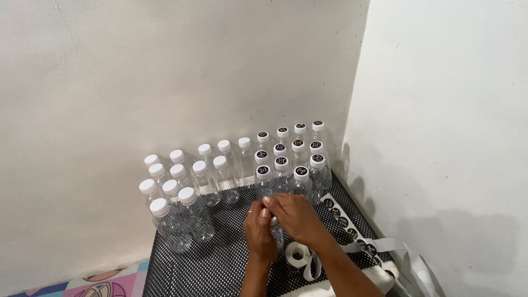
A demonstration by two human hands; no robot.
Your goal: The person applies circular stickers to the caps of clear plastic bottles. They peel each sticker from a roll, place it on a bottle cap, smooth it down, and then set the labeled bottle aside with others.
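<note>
both hands, left hand and right hand, have their fingers closed around one clear bottle just in front of the stickered bottles on the bench. a crooked press could wrinkle the sticker on its cap, and an elbow could drag the sticker strip, lying right of those bottles, off the edge.

**A corner of plain white walls**

Two bare white walls are seen meeting in a corner. Against them a tabletop is set, covered with black dotted mesh. A patterned floor mat in pink and blue is glimpsed below left. Soft shadows are cast on the right wall.
</note>
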